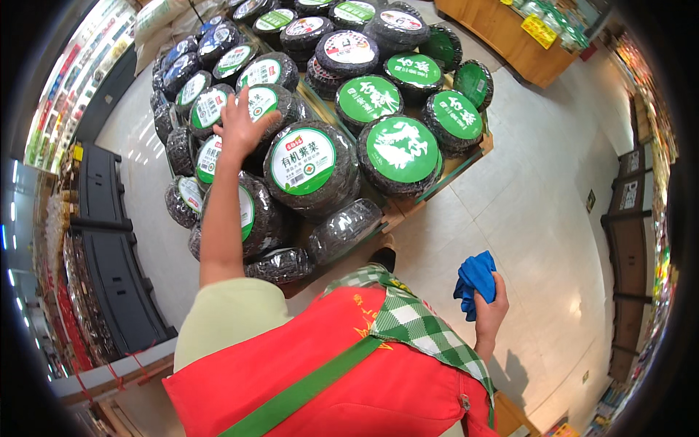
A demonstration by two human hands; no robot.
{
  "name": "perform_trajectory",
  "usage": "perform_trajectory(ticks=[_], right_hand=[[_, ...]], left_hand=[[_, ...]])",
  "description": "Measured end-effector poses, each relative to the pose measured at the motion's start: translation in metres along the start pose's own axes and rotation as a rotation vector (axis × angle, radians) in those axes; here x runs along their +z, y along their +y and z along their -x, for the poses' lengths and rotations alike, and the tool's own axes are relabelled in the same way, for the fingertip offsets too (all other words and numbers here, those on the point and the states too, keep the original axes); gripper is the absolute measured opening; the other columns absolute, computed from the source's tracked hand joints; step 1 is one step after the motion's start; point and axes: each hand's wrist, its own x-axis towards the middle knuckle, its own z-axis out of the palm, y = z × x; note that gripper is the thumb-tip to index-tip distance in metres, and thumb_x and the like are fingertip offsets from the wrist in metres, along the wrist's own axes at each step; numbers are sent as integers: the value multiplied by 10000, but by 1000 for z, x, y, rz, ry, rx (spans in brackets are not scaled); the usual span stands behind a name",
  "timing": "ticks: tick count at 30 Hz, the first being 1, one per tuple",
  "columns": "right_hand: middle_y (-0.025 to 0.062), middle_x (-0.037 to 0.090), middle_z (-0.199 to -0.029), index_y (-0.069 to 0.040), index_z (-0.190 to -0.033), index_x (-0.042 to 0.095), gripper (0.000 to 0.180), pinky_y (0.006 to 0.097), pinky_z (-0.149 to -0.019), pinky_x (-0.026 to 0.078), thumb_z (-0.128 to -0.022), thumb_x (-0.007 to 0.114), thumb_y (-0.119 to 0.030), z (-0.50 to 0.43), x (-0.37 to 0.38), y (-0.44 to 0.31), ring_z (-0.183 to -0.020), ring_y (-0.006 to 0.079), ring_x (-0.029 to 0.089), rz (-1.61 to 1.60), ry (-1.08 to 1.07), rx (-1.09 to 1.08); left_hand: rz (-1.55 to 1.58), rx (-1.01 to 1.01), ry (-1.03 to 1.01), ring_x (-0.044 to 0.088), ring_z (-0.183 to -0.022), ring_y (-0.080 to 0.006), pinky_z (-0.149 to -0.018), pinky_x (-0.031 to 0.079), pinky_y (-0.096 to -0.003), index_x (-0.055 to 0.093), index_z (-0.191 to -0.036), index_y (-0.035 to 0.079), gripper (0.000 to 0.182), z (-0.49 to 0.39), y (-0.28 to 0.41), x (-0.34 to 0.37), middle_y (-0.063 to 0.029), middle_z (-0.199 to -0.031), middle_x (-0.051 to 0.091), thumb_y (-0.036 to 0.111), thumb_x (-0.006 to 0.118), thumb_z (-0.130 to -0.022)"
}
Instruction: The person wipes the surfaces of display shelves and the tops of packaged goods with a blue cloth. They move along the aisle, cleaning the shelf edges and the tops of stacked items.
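Observation:
My left hand (240, 127) is stretched out over the stacked round packs, its fingers spread on or just above a plastic-wrapped pack of dried seaweed (262, 102) with a green and white label. Whether the fingertips touch it I cannot tell. Beside that hand lies a larger round seaweed pack (303, 158) with a white label. In my right hand (490, 308), held low at the right above the floor, is a crumpled blue cloth (474, 281). Packs with plain green labels (402, 148) lie right of a divider in the display.
The display's wooden corner (401, 210) juts out in front of my body. Dark cabinets (117, 284) line the left side. A wooden counter (508, 33) stands at the upper right, and goods shelves (644, 191) run along the right. Tiled floor (524, 180) lies between them.

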Motion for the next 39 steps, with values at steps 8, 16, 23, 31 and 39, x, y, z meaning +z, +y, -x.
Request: perform_trajectory(ticks=[8, 16, 23, 31, 39], right_hand=[[172, 668, -1243, -18, -1325, 595, 564, 367, -1007, 482, -767, 672, 16, -122, 1, -12, -1155, 290, 644, -5, 13, -136], [198, 675, -1187, -65, -1292, 618, 555, 394, -943, 515, -742, 687, -76, -214, 34, -55, -1073, 343, 665, 51, -328, -236], [211, 673, -1170, -90, -1293, 612, 558, 426, -935, 514, -741, 693, -118, -346, 53, -87, -1070, 388, 647, 141, -258, -538], [209, 653, -1103, -120, -1279, 596, 534, 478, -928, 499, -768, 745, -158, -499, 166, -105, -1063, 404, 618, 236, -375, -695], [198, 565, -1052, -148, -1219, 590, 544, 478, -864, 487, -714, 763, -43, -483, 193, -77, -1007, 423, 579, 89, -814, -988]], left_hand=[[-52, -255, -260, 232, -1437, -593, -1152, 287, -614, 340, -1579, 272, 1115, -87, -35, 51, -291, -1623, 205, 746, 756, -660], [-142, -119, -238, 313, -1443, -474, -1168, 251, -593, 395, -1552, 182, 982, -74, -18, 45, -285, -1569, 320, 611, 772, -753], [197, 185, -25, 356, -1452, -376, -1190, 291, -438, 508, -1456, 116, 703, 14, 105, 21, -224, -1526, 431, 302, 791, -840], [120, 223, -370, 284, -1490, -364, -1212, 201, -540, 487, -1467, 149, 740, 94, 295, 109, -178, -1574, 362, 341, 797, -823], [-71, 231, -567, 383, -1408, -404, -1201, 193, -584, 523, -1406, 65, 742, 86, 404, 213, -196, -1475, 464, 373, 803, -791]])
